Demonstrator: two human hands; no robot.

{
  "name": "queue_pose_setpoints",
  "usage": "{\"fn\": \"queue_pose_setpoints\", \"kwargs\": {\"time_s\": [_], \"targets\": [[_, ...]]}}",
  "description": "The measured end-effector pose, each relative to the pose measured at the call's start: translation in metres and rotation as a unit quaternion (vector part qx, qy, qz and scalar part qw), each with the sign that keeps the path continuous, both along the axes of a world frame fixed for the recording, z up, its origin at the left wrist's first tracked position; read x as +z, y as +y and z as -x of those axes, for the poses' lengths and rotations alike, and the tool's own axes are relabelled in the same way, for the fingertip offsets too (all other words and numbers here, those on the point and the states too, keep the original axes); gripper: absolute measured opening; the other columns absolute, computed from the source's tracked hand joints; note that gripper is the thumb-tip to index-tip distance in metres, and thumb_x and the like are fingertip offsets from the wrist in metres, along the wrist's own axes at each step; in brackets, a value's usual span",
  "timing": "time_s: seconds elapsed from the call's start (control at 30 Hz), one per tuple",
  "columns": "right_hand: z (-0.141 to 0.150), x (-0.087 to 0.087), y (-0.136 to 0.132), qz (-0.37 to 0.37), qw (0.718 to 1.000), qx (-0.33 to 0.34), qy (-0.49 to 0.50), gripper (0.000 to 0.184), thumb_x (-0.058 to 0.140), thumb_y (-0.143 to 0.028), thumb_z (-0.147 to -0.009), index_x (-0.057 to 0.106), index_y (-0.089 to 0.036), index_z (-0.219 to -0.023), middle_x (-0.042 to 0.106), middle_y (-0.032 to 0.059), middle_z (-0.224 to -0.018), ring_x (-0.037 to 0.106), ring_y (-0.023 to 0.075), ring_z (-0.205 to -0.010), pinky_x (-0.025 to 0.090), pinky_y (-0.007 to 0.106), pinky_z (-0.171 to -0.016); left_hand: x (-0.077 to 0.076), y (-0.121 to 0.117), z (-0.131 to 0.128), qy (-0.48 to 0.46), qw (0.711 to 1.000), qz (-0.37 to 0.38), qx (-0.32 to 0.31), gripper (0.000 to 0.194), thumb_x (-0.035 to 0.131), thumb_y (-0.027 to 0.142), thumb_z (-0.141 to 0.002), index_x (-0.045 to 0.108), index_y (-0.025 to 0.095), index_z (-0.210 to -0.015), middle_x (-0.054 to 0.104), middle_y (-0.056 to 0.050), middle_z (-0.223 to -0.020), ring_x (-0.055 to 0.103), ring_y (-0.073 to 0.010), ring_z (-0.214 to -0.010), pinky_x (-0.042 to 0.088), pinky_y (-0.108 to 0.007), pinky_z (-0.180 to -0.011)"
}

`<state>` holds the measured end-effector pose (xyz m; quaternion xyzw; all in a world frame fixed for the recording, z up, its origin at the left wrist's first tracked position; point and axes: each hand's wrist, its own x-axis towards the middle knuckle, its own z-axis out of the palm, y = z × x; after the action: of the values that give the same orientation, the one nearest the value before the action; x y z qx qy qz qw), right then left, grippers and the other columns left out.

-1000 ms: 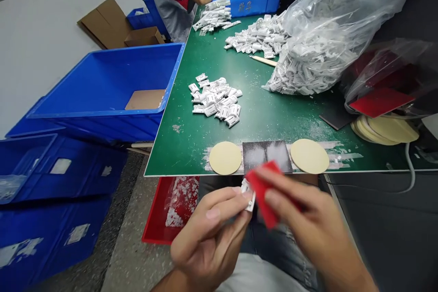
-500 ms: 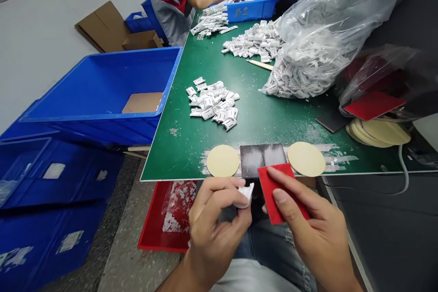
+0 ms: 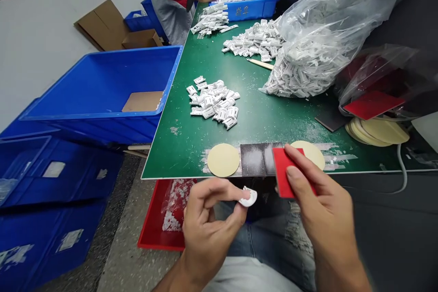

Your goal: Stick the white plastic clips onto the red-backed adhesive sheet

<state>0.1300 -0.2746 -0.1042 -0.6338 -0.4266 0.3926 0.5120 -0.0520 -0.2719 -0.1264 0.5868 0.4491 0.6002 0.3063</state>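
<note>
Over the person's lap, just below the bench edge, the left hand point(image 3: 210, 226) pinches a small curved white plastic part point(image 3: 249, 197) between thumb and fingertips, its other fingers loosely curled. Near it, but not touching it, the right hand point(image 3: 325, 205) grips a red rectangular pad point(image 3: 285, 171) upright between thumb and fingers, the pad rising in front of the edge of a green-topped workbench point(image 3: 174, 155).

Straight ahead of the hands, on that edge, a dark abrasive sheet point(image 3: 253, 159) lies between two round tan discs point(image 3: 223, 159). Farther past the left hand's fingertips sits a loose pile of white plastic parts point(image 3: 212, 102), with a clear plastic bag point(image 3: 318, 41) stuffed with more beyond the right hand. Below the left hand, a red tray point(image 3: 150, 237) holds white scraps; a blue crate point(image 3: 102, 96) stands off to that hand's side. Across the bench, a co-worker in a red-and-grey shirt point(image 3: 171, 0) reaches toward a blue tray point(image 3: 263, 7).
</note>
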Motion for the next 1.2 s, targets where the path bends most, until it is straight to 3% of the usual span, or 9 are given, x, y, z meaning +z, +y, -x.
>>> {"fn": "queue_pose_setpoints", "kwargs": {"time_s": [0.13, 0.3, 0.5, 0.73, 0.8, 0.9, 0.97, 1.1, 1.2], "targets": [[-0.006, -0.006, 0.002, 0.012, 0.981, 0.187, 0.050, 0.033, 0.080, -0.050, -0.097, 0.085, -0.041, -0.128, 0.089, -0.0003, -0.120, 0.086, 0.0265, -0.105, 0.067, 0.030, -0.092, -0.003, 0.004, 0.007, 0.038, 0.997, -0.042, -0.054, 0.040, 0.078, -0.007, -0.084, 0.074, 0.024, -0.109, 0.083, -0.002, -0.099, 0.080, -0.0212, -0.106, 0.065, -0.034, -0.097], [0.001, -0.012, 0.002, 0.020, 0.994, -0.001, 0.112, 0.030, 0.083, -0.051, -0.096, 0.085, -0.045, -0.125, 0.084, -0.0053, -0.137, 0.074, 0.0222, -0.131, 0.050, 0.027, -0.116, 0.001, 0.005, 0.008, -0.020, 0.996, 0.045, -0.075, 0.044, 0.081, -0.004, -0.083, 0.077, 0.027, -0.113, 0.079, 0.001, -0.093, 0.075, -0.0137, -0.085, 0.062, -0.023, -0.081], [0.001, -0.007, -0.004, 0.026, 0.983, 0.053, 0.172, 0.024, 0.085, -0.054, -0.093, 0.089, -0.044, -0.115, 0.090, -0.0058, -0.118, 0.082, 0.0164, -0.108, 0.057, 0.015, -0.097, 0.009, 0.003, 0.003, -0.148, 0.970, 0.168, -0.090, 0.028, 0.088, 0.006, -0.083, 0.071, 0.024, -0.095, 0.079, 0.003, -0.087, 0.075, -0.0114, -0.081, 0.059, -0.018, -0.075], [-0.001, -0.005, -0.013, 0.045, 0.991, 0.034, 0.123, 0.033, 0.077, -0.050, -0.099, 0.087, -0.036, -0.126, 0.088, 0.0045, -0.125, 0.084, 0.0292, -0.112, 0.067, 0.024, -0.076, 0.000, -0.002, -0.004, -0.004, 1.000, 0.002, -0.002, 0.074, 0.086, 0.000, -0.084, 0.050, 0.032, -0.140, 0.083, 0.007, -0.093, 0.079, -0.0138, -0.083, 0.060, -0.030, -0.095], [0.000, -0.004, -0.013, 0.043, 0.988, 0.100, 0.109, 0.036, 0.077, -0.053, -0.099, 0.086, -0.036, -0.129, 0.089, 0.0056, -0.119, 0.086, 0.0302, -0.105, 0.068, 0.026, -0.069, -0.004, -0.003, -0.005, 0.026, 0.999, -0.037, 0.009, 0.074, 0.085, 0.004, -0.087, 0.047, 0.031, -0.145, 0.084, 0.004, -0.097, 0.080, -0.0155, -0.084, 0.062, -0.033, -0.093], [-0.004, -0.004, -0.011, 0.015, 0.959, 0.273, 0.082, 0.047, 0.092, -0.067, -0.076, 0.092, -0.035, -0.110, 0.090, 0.0045, -0.084, 0.086, 0.0294, -0.079, 0.067, 0.027, -0.060, -0.006, -0.004, -0.005, 0.044, 0.998, -0.051, 0.021, 0.072, 0.084, 0.007, -0.090, 0.046, 0.030, -0.146, 0.086, 0.002, -0.098, 0.080, -0.0164, -0.085, 0.065, -0.033, -0.089], [-0.006, -0.002, -0.010, 0.007, 0.945, 0.316, 0.080, 0.053, 0.094, -0.070, -0.069, 0.093, -0.034, -0.108, 0.085, 0.0022, -0.070, 0.082, 0.0267, -0.065, 0.065, 0.027, -0.054, -0.006, -0.005, -0.005, 0.052, 0.997, -0.059, 0.023, 0.071, 0.083, 0.007, -0.091, 0.046, 0.030, -0.146, 0.086, 0.001, -0.098, 0.080, -0.0171, -0.085, 0.066, -0.034, -0.087], [-0.003, 0.006, -0.013, 0.020, 0.997, 0.077, 0.004, 0.035, 0.077, -0.049, -0.100, 0.082, -0.042, -0.134, 0.089, -0.0022, -0.084, 0.077, 0.0176, -0.059, 0.062, 0.023, -0.058, -0.006, -0.004, -0.002, 0.079, 0.991, -0.104, 0.028, 0.078, 0.082, -0.002, -0.086, 0.048, 0.030, -0.149, 0.087, -0.001, -0.102, 0.078, -0.0178, -0.087, 0.067, -0.034, -0.085], [0.001, 0.009, -0.013, 0.016, 0.995, 0.099, -0.008, 0.027, 0.083, -0.053, -0.093, 0.090, -0.042, -0.116, 0.091, -0.0008, -0.094, 0.081, 0.0213, -0.070, 0.062, 0.024, -0.061, -0.004, -0.002, -0.001, 0.084, 0.990, -0.108, 0.018, 0.077, 0.084, -0.004, -0.082, 0.056, 0.031, -0.144, 0.086, -0.001, -0.099, 0.075, -0.0185, -0.085, 0.066, -0.033, -0.078]]}}
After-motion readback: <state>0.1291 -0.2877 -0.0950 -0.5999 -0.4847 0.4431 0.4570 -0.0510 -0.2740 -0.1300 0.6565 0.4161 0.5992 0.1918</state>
